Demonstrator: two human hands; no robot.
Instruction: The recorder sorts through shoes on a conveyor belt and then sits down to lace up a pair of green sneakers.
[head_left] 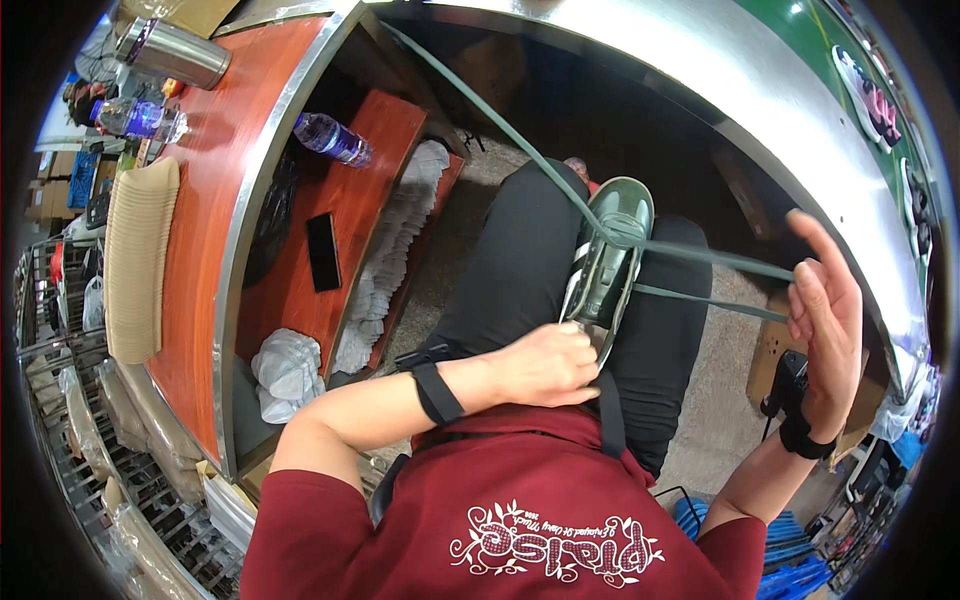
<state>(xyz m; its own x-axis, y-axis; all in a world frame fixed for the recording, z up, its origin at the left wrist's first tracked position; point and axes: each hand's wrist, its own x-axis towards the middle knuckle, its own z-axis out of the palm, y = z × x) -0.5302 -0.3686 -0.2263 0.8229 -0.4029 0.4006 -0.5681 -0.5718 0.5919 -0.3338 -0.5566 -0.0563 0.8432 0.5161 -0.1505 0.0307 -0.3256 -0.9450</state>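
A dark green sneaker [622,215] with white stripes on its side rests between my thighs, toe pointing away. My left hand [545,365] is closed at the shoe's heel end, gripping its collar; the fingertips are partly hidden. Green shoelace [720,259] stretches from the shoe to my right hand [825,300], whose thumb and fingers pinch it while the index finger sticks out. Two strands run side by side to that hand. Another length of lace slants from the shoe up to the far left, near the corner of the metal bench frame.
At left stands a red-topped bench [215,190] with stacked beige shoe inserts [143,260], a steel flask [172,52] and a water bottle [140,118]. Its shelf holds a phone [323,252] and another bottle [333,139]. A metal ledge [740,95] curves ahead; shoes [865,95] lie beyond on green.
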